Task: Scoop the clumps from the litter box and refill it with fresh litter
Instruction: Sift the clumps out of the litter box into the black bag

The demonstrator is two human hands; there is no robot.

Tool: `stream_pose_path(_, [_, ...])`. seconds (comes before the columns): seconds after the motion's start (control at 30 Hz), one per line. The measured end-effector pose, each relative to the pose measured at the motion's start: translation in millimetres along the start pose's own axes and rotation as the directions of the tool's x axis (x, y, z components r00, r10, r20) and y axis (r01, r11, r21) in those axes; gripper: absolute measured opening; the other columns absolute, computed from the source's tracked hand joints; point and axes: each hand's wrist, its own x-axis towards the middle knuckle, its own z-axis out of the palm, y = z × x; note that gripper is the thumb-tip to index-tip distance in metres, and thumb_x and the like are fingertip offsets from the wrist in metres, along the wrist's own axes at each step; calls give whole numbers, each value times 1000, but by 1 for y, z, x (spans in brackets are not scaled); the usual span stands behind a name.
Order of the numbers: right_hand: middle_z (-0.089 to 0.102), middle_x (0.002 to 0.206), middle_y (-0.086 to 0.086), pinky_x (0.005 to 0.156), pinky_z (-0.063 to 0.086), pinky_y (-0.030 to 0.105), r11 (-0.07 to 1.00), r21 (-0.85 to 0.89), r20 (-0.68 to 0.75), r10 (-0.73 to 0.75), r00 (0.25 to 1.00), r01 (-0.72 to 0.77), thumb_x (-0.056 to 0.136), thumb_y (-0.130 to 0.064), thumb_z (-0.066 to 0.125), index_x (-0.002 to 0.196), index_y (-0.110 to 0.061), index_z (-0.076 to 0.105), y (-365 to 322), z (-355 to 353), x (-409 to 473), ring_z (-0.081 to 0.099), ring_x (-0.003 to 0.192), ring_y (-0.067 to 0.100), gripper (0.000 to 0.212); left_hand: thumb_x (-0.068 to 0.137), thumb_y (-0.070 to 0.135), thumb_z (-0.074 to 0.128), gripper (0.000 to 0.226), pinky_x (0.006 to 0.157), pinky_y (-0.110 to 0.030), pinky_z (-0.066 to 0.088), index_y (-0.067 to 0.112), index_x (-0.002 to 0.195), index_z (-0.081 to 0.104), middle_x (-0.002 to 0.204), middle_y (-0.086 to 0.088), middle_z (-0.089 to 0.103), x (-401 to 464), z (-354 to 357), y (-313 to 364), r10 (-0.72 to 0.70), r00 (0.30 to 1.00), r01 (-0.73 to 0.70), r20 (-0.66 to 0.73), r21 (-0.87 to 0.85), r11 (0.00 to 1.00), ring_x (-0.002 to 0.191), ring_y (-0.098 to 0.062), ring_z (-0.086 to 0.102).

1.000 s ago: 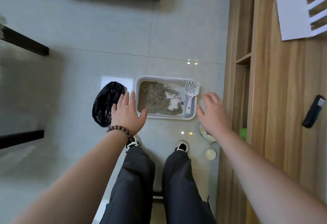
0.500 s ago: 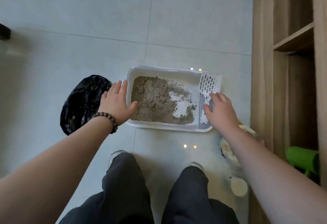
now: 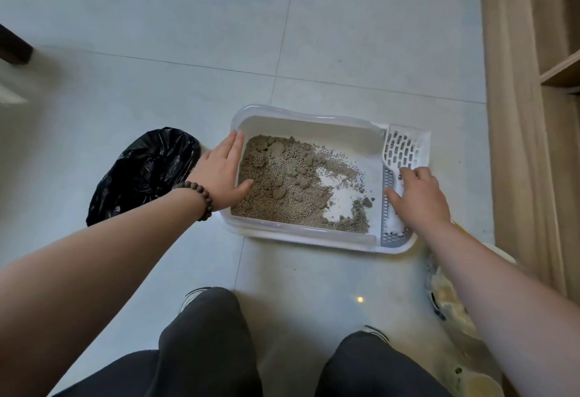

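- White litter box sits on the tile floor at centre frame; grey litter is heaped toward its left side, with a bare white patch showing right of centre.
- Clumps, darker lumps, are scattered all through the litter. None look removed, so the scooping reads as not started.
- White slotted scoop lies in the grey holder strip along the box's right edge, blade toward the top of the frame.
- Right hand is on the scoop handle, fingers curled down over it. Can't tell if the grip is fully closed; the scoop is not lifted.
- Left hand, with a bead bracelet on the wrist, lies open and flat on the box's left rim, thumb over the litter. It grips nothing and seems to steady the box.
- Black trash bag sits left of the box, just beside the left hand, likely for the clumps.
- A blurry pale bag or container at lower right may be fresh litter; can't confirm.
- Left to do: lift scoop, sift clumps, dump, refill. Basically everything.
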Motion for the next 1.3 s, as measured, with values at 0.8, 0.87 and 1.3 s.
stream_pose_path(0.8, [58, 116, 11, 70, 40, 33, 938, 342, -131, -18, 991, 62, 81, -13, 63, 121, -12, 40, -14, 30, -14, 56, 90, 30, 46, 88, 29, 56, 88, 101, -29, 38, 11, 151, -4, 160, -3, -7, -30, 61, 9, -177, 975, 111, -134, -397, 911, 137, -18, 32])
stream_pose_path(0.87, [61, 109, 10, 66, 38, 32, 967, 242, -77, -67, 995, 83, 84, -21, 63, 114, -14, 45, -19, 32, -13, 53, 80, 27, 36, 89, 31, 56, 90, 103, -28, 36, 13, 151, -7, 160, -1, -11, -27, 58, 7, -166, 977, 98, -134, -412, 906, 141, -16, 24])
stream_pose_path(1.3, [50, 68, 0, 56, 41, 27, 762, -600, 204, -151, 967, 246, 88, -13, 56, 84, -12, 59, -64, 20, 54, 52, 63, 18, 5, 87, 29, 56, 91, 90, -31, 47, 18, 151, -8, 159, 4, -11, -18, 69, 5, -212, 967, 127, -140, -457, 880, 121, -22, 49])
